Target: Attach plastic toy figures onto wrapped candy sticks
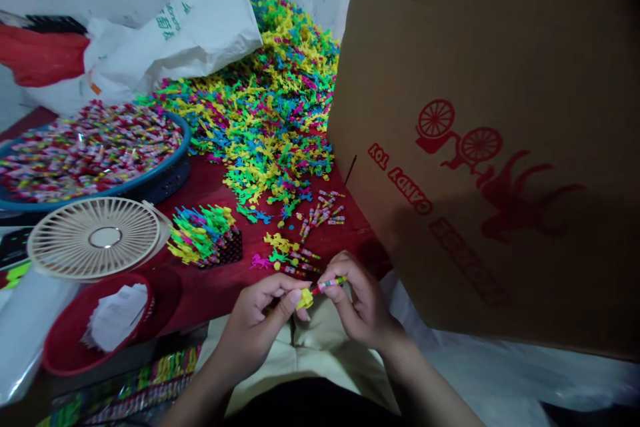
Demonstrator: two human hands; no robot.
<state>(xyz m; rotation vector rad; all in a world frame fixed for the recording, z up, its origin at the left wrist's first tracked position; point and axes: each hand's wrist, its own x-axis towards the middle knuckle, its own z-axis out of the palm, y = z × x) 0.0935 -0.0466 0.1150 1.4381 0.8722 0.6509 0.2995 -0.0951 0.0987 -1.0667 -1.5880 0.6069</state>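
Observation:
Between the thumb and fingers of my left hand [267, 310] is a small yellow plastic toy [305, 299], mostly covered by the fingers. My right hand [360, 300] pinches a thin candy tube [333, 284] with a pink, red and yellow wrapper. The tube's red end meets the yellow toy; whether it sits inside it I cannot tell. Just beyond my hands, several candy tubes with yellow, green and magenta horse figures [281, 248] lie on the red table [210, 297]. Farther back are loose candy tubes [323, 210].
A large heap of coloured plastic figures [280, 107] covers the table's back. At left stand a blue basket [173, 170] of wrapped candies, a cream fan [95, 237], a red basket [65, 347] with papers and a dark crate [231, 249] of figures. A tall cardboard box [480, 80] stands at right.

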